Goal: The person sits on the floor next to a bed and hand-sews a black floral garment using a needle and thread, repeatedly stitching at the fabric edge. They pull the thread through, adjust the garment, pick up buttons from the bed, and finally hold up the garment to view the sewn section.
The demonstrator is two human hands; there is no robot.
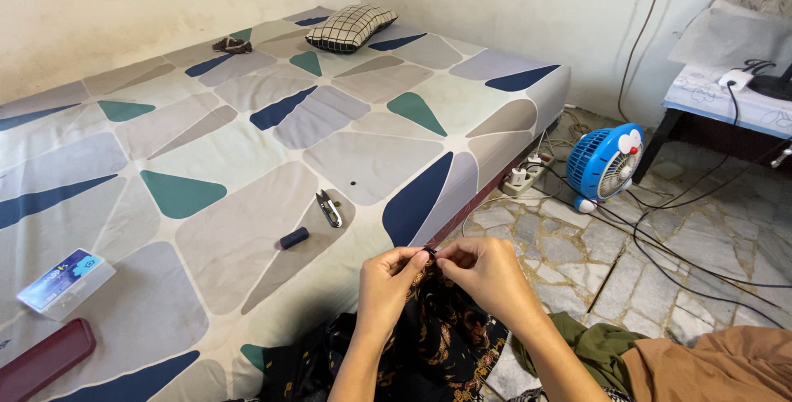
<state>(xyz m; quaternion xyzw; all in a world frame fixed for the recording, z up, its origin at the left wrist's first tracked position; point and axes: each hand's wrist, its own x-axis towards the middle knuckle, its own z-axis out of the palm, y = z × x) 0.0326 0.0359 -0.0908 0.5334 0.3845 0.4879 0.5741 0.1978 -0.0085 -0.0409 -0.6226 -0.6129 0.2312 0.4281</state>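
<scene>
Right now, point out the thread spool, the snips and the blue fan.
thread spool (294,238), head view, middle of its dark side.
snips (329,208), head view, centre of the metal blades.
blue fan (602,164), head view, front grille.

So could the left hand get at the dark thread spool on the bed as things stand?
Probably yes: the thread spool lies in the open on the bed, nothing between it and the left hand, though that hand's fingers are pinching the dark fabric.

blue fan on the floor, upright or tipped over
Upright: the blue fan stands on its base on the stone floor, grille facing sideways.
</scene>
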